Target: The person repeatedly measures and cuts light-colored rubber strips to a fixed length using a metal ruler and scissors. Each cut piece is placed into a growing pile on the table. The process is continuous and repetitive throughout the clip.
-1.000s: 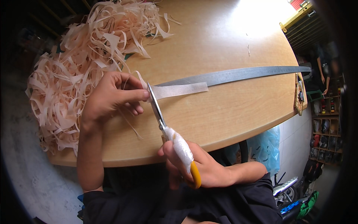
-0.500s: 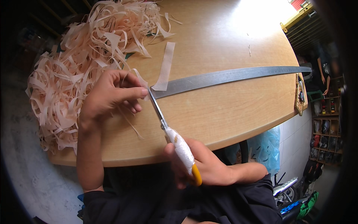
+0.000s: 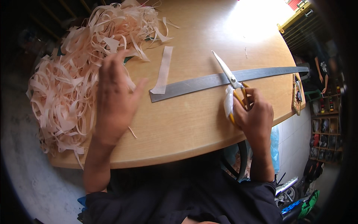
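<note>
My right hand grips a pair of scissors with yellow handles, one of them wrapped in white. Their blades look closed and point away from me across the steel ruler. A short peach fabric strip lies with its near end over the ruler's left end. My left hand, somewhat blurred, is raised at the right side of a big heap of peach strips. Its fingers are stretched out with the thumb apart, and I see nothing held in it.
Beneath everything is a wooden table with a curved near edge. At its right edge sits a small framed object. A blue plastic bag hangs below on the right, and shelves with small goods stand beyond. Another person's arm shows far right.
My right hand has carried the scissors from the ruler's left end to the right. My left hand has turned and opened, away from the strip. The strip and ruler stay about where they were.
</note>
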Tool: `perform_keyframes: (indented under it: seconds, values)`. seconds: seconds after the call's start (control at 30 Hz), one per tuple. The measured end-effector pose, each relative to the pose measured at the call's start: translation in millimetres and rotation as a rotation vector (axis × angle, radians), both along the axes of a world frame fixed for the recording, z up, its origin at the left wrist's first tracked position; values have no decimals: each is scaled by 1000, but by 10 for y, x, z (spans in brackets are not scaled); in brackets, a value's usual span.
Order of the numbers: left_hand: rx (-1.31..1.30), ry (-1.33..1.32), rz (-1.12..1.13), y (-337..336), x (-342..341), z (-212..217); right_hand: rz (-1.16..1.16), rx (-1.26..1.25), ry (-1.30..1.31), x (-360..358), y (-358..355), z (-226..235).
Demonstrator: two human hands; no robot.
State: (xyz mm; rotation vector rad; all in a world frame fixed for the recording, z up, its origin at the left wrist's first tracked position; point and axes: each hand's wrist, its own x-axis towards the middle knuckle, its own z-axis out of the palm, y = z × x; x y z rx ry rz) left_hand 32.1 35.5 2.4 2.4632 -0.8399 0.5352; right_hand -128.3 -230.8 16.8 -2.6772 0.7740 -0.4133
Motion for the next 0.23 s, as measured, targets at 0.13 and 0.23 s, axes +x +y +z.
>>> perform_keyframes:
  seconds: [0.13,0.23]
  values:
    - [180,89,-243,-49,-72,-34,14,-138,2,98,-155,7]
    - [139,310,-259,-51,-52,-46,18,-47,83,146,-207,40]
